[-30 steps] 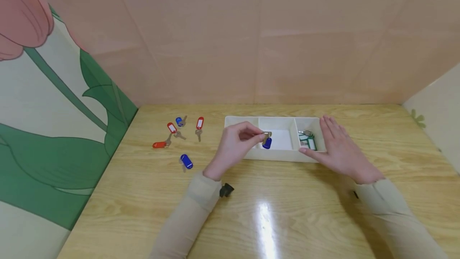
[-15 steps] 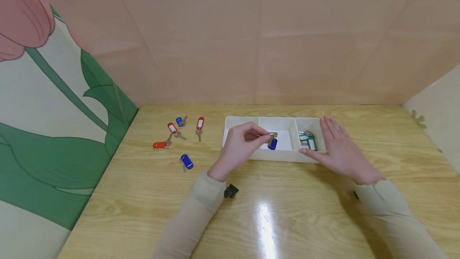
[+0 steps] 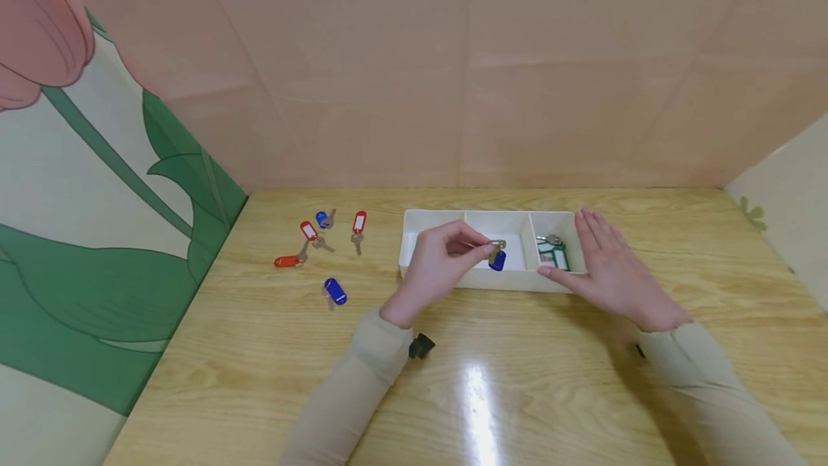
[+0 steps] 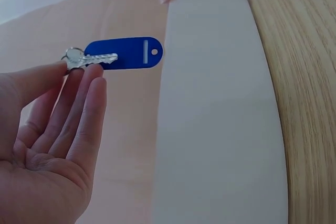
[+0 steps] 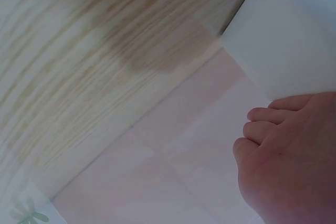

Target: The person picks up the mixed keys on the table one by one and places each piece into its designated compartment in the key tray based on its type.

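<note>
Behind the wooden worktop [image 3: 556, 387] is a pink wall [image 3: 453, 70], and to the left of the white box [image 3: 504, 280] lie three red tags [image 3: 287, 262] and two blue tags [image 3: 335, 291], each with a key. The left hand [image 3: 435, 262] has a narrow grip on a shiny key [image 4: 101, 60] with its blue tag [image 3: 497, 261] over the middle part of the box, and this hand hides some of the left part. Green tags [image 3: 559, 259] lie in the right part, past a thin wall [image 3: 534, 239], and the right hand [image 3: 611, 275] rests on that end, grip wide and fingers straight.
</note>
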Motion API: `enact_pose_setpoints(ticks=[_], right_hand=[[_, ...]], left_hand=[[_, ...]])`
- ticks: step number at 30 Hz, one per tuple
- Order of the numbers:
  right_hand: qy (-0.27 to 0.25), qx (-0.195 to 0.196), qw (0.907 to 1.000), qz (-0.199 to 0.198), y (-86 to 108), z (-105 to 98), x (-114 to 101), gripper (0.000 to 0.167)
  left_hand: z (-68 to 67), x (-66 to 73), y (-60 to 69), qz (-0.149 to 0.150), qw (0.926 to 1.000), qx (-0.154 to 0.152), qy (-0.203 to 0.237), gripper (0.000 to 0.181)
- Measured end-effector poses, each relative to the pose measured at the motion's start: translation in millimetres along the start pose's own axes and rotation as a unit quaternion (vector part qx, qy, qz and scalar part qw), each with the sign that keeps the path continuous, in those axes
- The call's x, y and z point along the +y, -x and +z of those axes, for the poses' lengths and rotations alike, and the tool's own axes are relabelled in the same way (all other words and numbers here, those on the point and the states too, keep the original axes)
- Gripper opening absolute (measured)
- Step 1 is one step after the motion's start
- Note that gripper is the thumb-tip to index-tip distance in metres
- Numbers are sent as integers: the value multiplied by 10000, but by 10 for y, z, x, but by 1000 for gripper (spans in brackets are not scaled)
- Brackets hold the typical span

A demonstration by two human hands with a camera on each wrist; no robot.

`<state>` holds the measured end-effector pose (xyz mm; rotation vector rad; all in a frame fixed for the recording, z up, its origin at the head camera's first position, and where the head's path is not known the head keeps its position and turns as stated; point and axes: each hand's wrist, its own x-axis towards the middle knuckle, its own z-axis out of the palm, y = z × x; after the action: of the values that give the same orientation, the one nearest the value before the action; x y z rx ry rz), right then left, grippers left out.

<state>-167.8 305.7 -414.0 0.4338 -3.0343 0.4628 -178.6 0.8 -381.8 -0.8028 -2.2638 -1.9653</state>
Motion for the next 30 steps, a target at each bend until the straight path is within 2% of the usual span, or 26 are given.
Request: enact_pose_setpoints(ticks=[14,30], right_hand=[[11,-27,10000,54,-8,13,3,115],[-12,32,10000,22,-6,14,15,115]], left_hand=[[74,3,-23,45,9999,-82,-100,5],[120,-1,-136,140,9998,10,-159,4]])
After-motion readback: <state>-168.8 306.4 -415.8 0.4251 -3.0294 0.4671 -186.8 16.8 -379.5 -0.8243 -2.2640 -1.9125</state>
